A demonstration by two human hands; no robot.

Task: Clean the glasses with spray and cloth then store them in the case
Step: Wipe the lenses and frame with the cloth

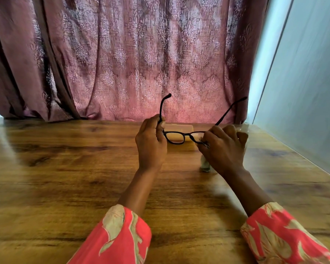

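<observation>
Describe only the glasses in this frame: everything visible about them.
The glasses have a thin black frame, plastic by the look, with clear lenses and both temples unfolded, pointing up and away. They are held above the wooden table. The left hand grips one end; the right hand presses a pale cloth on the other lens.

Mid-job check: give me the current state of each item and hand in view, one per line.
glasses: temples unfolded, held above the table by both hands.
cloth: in the right hand, against one lens.
case: on the table behind the glasses; open or closed unclear.
left hand: grips the frame's end.
right hand: holds the cloth on the lens.
</observation>
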